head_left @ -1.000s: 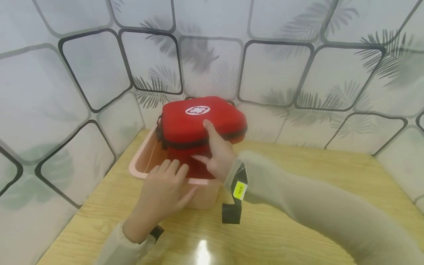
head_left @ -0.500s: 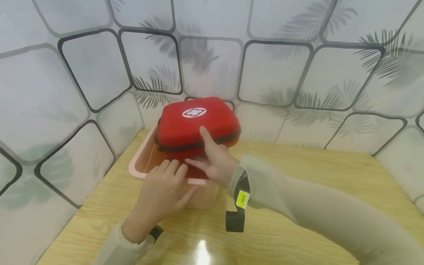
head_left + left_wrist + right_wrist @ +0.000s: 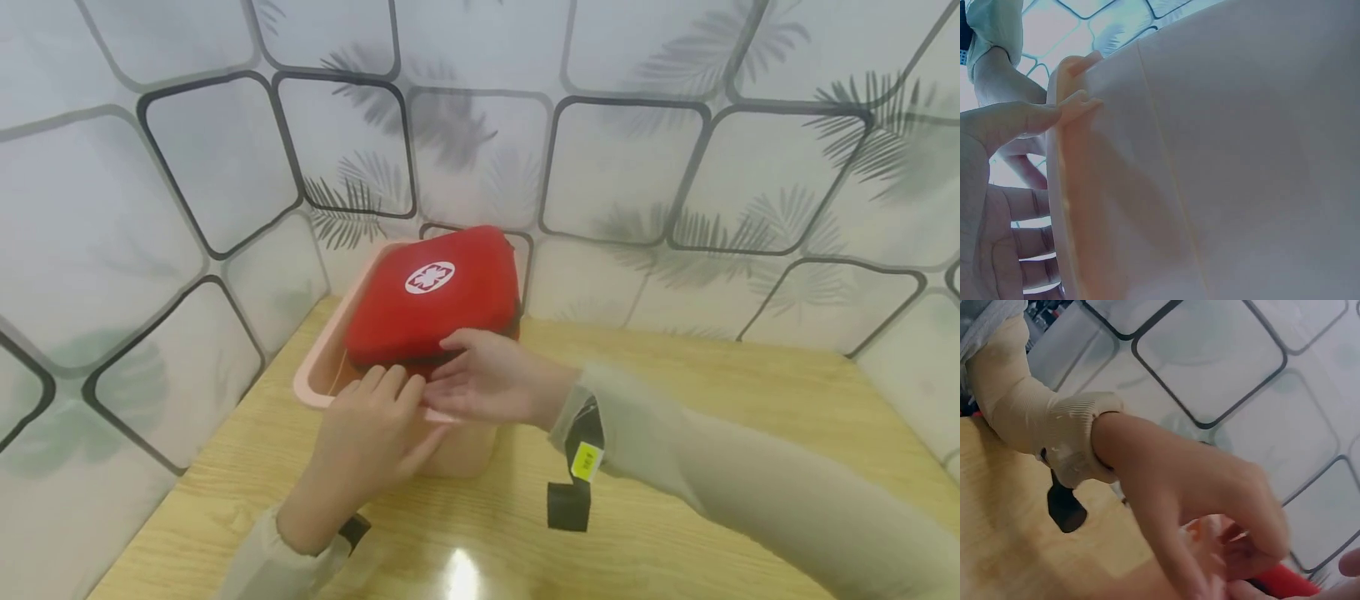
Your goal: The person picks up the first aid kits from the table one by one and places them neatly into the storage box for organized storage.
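A red first-aid case (image 3: 450, 287) with a white oval emblem and a dark zip band sits tilted in the mouth of a pink plastic bin (image 3: 318, 358). My left hand (image 3: 367, 425) grips the bin's near rim, fingers over the edge and thumb outside. In the left wrist view, the bin's smooth wall (image 3: 1210, 156) fills most of the picture. At the case's near edge is my right hand (image 3: 495, 379), thumb extended beside the band and fingers loosely straight above the rim. Part of the case (image 3: 1285, 581) shows low in the right wrist view. The bin's inside is mostly hidden.
The bin stands on a light wooden table (image 3: 712, 433), near its back left corner. Patterned white panels (image 3: 622, 167) with dark rounded outlines and leaf prints enclose the back and sides. A black wrist camera (image 3: 568, 506) hangs beneath the right sleeve.
The case has turned and sunk toward the near left of the bin. My right hand has come down and nearer, its thumb sliding off the case top. My left hand stays on the rim.
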`<act>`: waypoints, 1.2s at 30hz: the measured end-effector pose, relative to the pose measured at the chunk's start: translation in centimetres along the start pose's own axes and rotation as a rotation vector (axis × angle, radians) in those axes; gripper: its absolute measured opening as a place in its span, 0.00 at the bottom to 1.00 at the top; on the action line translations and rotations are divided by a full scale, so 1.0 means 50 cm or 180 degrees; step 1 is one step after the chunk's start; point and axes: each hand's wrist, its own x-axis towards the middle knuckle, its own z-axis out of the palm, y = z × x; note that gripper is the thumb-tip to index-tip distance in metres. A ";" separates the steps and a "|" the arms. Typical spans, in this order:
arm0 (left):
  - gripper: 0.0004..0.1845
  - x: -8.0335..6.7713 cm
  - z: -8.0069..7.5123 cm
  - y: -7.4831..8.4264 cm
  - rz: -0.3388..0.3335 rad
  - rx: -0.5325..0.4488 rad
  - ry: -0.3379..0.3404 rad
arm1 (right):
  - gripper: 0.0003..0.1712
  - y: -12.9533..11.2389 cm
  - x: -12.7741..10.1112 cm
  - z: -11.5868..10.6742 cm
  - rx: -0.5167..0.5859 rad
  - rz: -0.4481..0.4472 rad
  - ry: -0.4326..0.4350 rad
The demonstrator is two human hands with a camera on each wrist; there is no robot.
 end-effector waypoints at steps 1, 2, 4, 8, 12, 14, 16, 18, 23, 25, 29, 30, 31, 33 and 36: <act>0.21 0.000 0.000 0.000 -0.0006 0.0003 -0.0025 | 0.34 -0.008 -0.009 -0.003 -0.0231 -0.0039 -0.0014; 0.22 0.000 0.000 0.000 -0.0012 0.0015 -0.0047 | 0.34 -0.018 -0.019 -0.007 -0.0481 -0.0093 -0.0044; 0.22 0.000 -0.001 0.000 -0.0015 0.0030 -0.0071 | 0.32 -0.043 -0.037 -0.017 -0.0990 -0.0296 -0.0140; 0.22 0.000 -0.001 -0.001 0.0001 0.0049 -0.0036 | 0.29 -0.104 -0.060 -0.053 -0.1788 -0.1039 -0.0264; 0.21 0.000 -0.001 -0.001 0.0016 0.0033 0.0017 | 0.24 -0.159 -0.049 -0.093 -0.2857 -0.1848 0.0230; 0.21 0.000 -0.001 -0.001 0.0021 0.0034 0.0025 | 0.24 -0.177 -0.034 -0.107 -0.3472 -0.1931 0.0630; 0.20 0.000 -0.001 -0.001 0.0025 0.0043 0.0028 | 0.28 -0.189 -0.018 -0.118 -0.3897 -0.1779 0.0862; 0.21 0.000 -0.001 -0.001 0.0029 0.0048 0.0024 | 0.33 -0.191 -0.004 -0.126 -0.4074 -0.1582 0.0910; 0.21 0.001 0.001 0.001 0.0049 0.0051 0.0002 | 0.38 -0.178 0.011 -0.131 -0.3883 -0.1385 0.0853; 0.21 0.002 0.002 0.001 0.0054 0.0061 0.0004 | 0.38 -0.170 0.011 -0.128 -0.3910 -0.1389 0.0919; 0.21 0.001 0.002 0.000 0.0044 0.0066 0.0007 | 0.38 -0.157 0.012 -0.124 -0.4088 -0.1488 0.1016; 0.21 0.000 0.002 0.000 0.0040 0.0069 0.0002 | 0.38 -0.153 0.013 -0.125 -0.4092 -0.1507 0.1006; 0.21 0.000 0.001 0.000 0.0037 0.0074 0.0000 | 0.38 -0.151 0.013 -0.126 -0.4080 -0.1519 0.0978; 0.20 0.000 0.001 -0.001 0.0025 0.0088 0.0005 | 0.39 -0.144 0.015 -0.129 -0.4096 -0.1538 0.0902; 0.19 0.001 -0.001 -0.003 0.0010 0.0115 0.0028 | 0.42 -0.134 0.017 -0.127 -0.4230 -0.1588 0.0774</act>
